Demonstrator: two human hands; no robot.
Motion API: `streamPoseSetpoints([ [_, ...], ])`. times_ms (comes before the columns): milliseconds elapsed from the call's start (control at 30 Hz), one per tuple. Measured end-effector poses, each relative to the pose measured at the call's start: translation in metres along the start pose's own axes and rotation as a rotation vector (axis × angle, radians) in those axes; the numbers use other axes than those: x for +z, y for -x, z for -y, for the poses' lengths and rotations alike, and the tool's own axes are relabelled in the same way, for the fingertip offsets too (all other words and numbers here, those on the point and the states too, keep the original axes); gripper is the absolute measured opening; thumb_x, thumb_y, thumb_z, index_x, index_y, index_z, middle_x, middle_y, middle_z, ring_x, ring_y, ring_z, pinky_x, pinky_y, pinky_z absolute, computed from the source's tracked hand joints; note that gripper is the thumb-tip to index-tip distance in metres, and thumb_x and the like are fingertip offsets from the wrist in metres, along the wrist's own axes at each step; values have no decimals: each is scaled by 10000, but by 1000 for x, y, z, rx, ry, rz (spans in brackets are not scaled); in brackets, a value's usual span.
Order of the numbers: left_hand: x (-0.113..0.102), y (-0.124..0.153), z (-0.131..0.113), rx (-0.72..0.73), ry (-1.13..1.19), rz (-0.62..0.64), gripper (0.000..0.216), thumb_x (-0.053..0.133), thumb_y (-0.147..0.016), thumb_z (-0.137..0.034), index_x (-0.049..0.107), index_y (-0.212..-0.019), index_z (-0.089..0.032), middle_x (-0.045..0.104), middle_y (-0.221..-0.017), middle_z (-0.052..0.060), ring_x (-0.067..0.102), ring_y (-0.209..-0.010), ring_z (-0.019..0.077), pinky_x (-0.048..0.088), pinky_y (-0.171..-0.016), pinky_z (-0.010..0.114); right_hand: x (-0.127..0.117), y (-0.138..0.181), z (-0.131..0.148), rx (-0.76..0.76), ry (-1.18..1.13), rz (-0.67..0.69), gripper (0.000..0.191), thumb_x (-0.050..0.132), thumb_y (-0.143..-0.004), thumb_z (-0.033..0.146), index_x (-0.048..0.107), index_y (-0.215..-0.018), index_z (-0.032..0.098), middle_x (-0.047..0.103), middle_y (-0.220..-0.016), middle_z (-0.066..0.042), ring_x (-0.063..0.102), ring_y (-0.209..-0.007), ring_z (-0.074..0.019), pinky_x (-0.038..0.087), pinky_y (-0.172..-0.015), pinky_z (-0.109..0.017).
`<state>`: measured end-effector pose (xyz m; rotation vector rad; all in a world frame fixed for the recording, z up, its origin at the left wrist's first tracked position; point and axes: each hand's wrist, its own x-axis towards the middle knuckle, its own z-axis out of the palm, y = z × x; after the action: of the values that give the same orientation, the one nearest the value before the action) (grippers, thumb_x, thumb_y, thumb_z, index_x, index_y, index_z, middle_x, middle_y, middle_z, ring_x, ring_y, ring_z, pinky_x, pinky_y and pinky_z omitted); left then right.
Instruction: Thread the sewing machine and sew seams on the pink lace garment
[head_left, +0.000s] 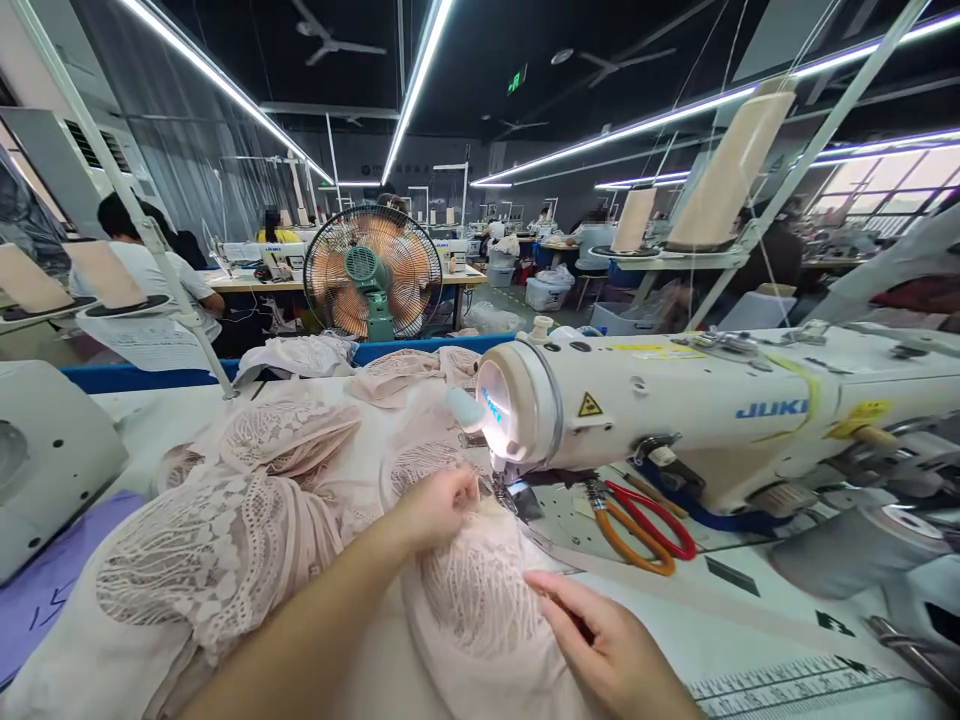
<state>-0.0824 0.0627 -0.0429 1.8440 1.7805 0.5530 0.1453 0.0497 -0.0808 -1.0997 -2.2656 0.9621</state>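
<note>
A pale pink lace bra point(480, 590) lies under the head of a white sewing machine point(600, 400) and spreads toward me. Close beside the needle area, my left hand point(439, 508) is closed, its curled fingers pinching the bra's fabric. My right hand point(604, 640) grips the right edge of the lace cup between thumb and index finger, nearer to me. The exact hold of the left fingertips is partly hidden by the hand. The machine's lamp lights the fabric beneath the head.
More lace bras point(202, 550) are heaped at the left. Orange-handled scissors point(634, 540) and a red-handled tool point(660, 525) lie under the machine arm. A printed ruler point(780, 685) runs along the front right. A large fan point(373, 272) stands beyond the table; people sit at machines behind.
</note>
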Motion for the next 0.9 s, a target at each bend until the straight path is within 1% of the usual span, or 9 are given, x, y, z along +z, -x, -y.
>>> streamPoseSetpoints([
  [100, -3, 10, -9, -52, -183, 53, 278, 546, -627, -35, 614, -849, -189, 540, -847, 50, 542, -734, 208, 395, -663, 293, -5, -2, -6, 33, 97, 118, 446, 413, -844, 270, 607, -1241, 212, 660, -1191, -70, 618, -1084, -239, 489, -912, -331],
  [167, -1, 17, -21, -88, -310, 97, 417, 597, -598, -37, 641, -982, -193, 557, -901, 86, 562, -729, 238, 402, -632, 309, -6, -2, -5, 30, 168, 160, 484, 415, -822, 235, 574, -1279, 230, 694, -1128, -63, 658, -1002, -237, 519, -839, -319],
  [233, 3, 22, -33, -93, -505, 114, 627, 605, -633, -55, 544, -1239, -206, 563, -1009, 126, 580, -742, 254, 413, -592, 309, -6, -2, -3, 12, 225, 163, 495, 413, -808, 211, 579, -1273, 252, 728, -1041, -53, 685, -916, -229, 532, -772, -302],
  [300, 8, 27, -42, 3, -712, 94, 629, 555, -739, -101, 444, -1351, -193, 557, -1063, 147, 583, -808, 268, 434, -595, 322, -6, -2, -2, -8, 263, 150, 498, 403, -799, 187, 597, -1251, 264, 742, -994, -47, 693, -876, -224, 531, -742, -294],
  [400, 15, 30, -46, 253, -827, 68, 353, 478, -848, -177, 598, -1180, -157, 574, -1031, 135, 540, -933, 281, 452, -751, 404, -6, -2, -2, -39, 270, 137, 505, 404, -784, 164, 615, -1229, 272, 744, -983, -46, 694, -865, -223, 528, -729, -290],
  [500, 17, 31, -42, 356, -818, 154, 226, 485, -859, -195, 688, -951, -155, 586, -1020, 114, 528, -927, 258, 443, -796, 413, -7, -4, -3, -62, 255, 142, 506, 410, -777, 158, 619, -1225, 269, 749, -953, -49, 695, -857, -223, 527, -727, -288],
  [633, 19, 32, -40, 339, -773, 235, 222, 489, -865, -222, 701, -861, -157, 583, -1007, 97, 535, -858, 229, 449, -605, 328, -11, -3, -3, -52, 271, 162, 498, 386, -797, 168, 617, -1228, 260, 742, -983, -56, 690, -891, -222, 526, -749, -284],
  [767, 21, 33, -46, 258, -721, 253, 383, 424, -916, -402, 703, -926, -140, 568, -1039, 108, 535, -898, 247, 490, -683, 374, -13, -2, -6, -45, 292, 194, 499, 361, -814, 183, 600, -1251, 225, 720, -1056, -69, 676, -948, -226, 525, -778, -288],
  [900, 22, 30, -52, 197, -673, 230, 453, 382, -926, -439, 682, -979, -104, 559, -1048, 125, 541, -932, 262, 507, -751, 409, -13, -5, -11, -72, 317, 179, 494, 346, -830, 191, 591, -1259, 195, 734, -977, -88, 686, -885, -235, 531, -739, -305],
])
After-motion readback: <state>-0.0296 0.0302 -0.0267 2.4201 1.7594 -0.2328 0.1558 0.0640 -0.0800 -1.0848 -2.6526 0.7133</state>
